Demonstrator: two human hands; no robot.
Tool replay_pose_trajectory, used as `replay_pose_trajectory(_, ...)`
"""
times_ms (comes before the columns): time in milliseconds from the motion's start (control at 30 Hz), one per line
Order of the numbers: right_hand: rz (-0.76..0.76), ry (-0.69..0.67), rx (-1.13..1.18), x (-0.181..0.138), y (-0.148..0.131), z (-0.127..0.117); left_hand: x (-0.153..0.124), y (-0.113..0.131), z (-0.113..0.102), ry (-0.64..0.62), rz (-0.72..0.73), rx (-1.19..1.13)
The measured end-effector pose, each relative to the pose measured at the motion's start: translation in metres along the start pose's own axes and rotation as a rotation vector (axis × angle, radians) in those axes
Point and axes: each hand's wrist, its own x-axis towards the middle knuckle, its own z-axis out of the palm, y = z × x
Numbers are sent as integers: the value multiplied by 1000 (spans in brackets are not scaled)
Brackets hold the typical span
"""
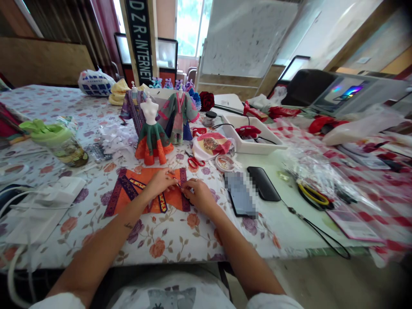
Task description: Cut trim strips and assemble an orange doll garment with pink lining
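Observation:
A small orange doll jacket (135, 176) with purple cuffs and patterned collar strips lies spread on the flowered tablecloth. My left hand (161, 182) rests over its right half, fingers pinched near the purple cuff; what they pinch is too small to make out. Facing it, my right hand (202, 196) has its fingers closed at that same cuff, the fingertips almost meeting those of the left. Just behind the jacket stands a white doll form (149, 110) in a green and orange skirt (154, 143). Red-handled scissors (195, 162) lie beyond my right hand.
On the right are a phone (241, 195), a black case (264, 183) and a white tray (254, 143). A green-lidded bottle (61, 143) and a power strip (48, 206) with cables stand left. More dressed doll forms (180, 113) are behind.

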Motion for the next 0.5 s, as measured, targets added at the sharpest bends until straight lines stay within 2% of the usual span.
replay_pose_trajectory(100,-2,-41,8,-1,1,-1,9,-10,2,58,32,-29)
replay_pose_trajectory(233,83,-23,-36,-1,4,-2,16,-17,-2,109,110,-21)
replay_pose_trajectory(500,116,-63,-105,0,7,2,10,-8,-26,104,176,30)
